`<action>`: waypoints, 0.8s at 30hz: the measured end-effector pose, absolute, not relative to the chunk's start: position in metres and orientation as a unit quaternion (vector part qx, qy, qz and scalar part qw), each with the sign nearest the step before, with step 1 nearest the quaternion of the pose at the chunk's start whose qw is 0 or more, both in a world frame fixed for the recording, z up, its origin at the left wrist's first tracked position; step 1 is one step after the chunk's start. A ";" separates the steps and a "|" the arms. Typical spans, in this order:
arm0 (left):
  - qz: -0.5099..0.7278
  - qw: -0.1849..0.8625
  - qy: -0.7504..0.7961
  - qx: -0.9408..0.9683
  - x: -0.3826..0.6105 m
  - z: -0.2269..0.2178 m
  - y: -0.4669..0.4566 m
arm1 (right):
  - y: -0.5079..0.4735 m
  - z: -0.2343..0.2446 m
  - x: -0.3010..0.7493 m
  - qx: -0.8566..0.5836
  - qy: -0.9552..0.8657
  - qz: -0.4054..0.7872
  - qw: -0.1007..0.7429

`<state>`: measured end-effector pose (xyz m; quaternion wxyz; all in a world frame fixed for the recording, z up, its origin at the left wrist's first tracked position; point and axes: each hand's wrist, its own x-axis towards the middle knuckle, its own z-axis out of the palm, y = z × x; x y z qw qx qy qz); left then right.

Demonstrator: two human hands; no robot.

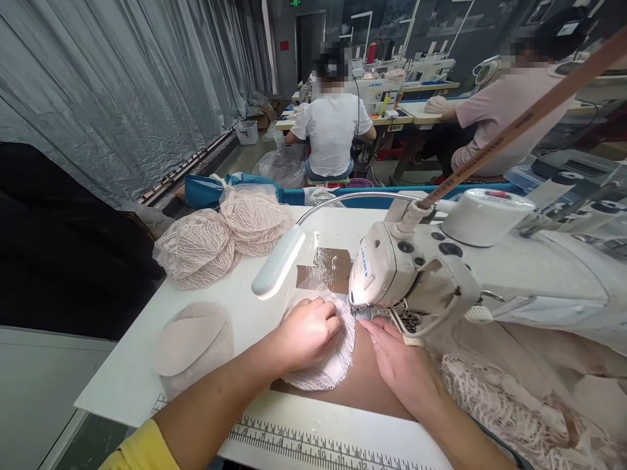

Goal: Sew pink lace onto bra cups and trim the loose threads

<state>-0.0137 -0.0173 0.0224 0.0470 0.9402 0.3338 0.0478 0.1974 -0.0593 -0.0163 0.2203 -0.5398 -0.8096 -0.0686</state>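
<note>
**While the lace piece (321, 378) lies at the sewing machine (377, 264), its edge needs control**

The lace piece rests on the table (264, 408), its right edge beside the stitching point. The left hand's (308, 333) fingers curl down onto it; whether they pinch it cannot be told. The right hand's (399, 362) fingers extend, slightly bent, beside the stitching point; any grip is unconfirmed. In my judgement, good work calls for light, even pressure, a smooth edge and fingertips kept clear. Legible: "JUKI" on this machine and another ahead (379, 91); "10" and "12" on the ruler scale (313, 450).
</note>
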 end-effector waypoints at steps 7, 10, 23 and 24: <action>0.075 0.086 0.282 0.953 -0.012 0.021 -0.022 | -0.063 -0.010 0.195 -0.531 -0.822 -0.020 0.203; 0.070 0.084 0.285 0.952 -0.011 0.020 -0.022 | -0.064 -0.010 0.193 -0.524 -0.832 -0.002 0.181; 0.097 0.054 0.289 0.951 -0.011 0.015 -0.015 | -0.066 -0.016 0.192 -0.529 -0.823 -0.040 0.204; 0.105 0.053 0.289 0.950 -0.013 0.016 -0.014 | -0.067 -0.015 0.193 -0.520 -0.826 -0.036 0.213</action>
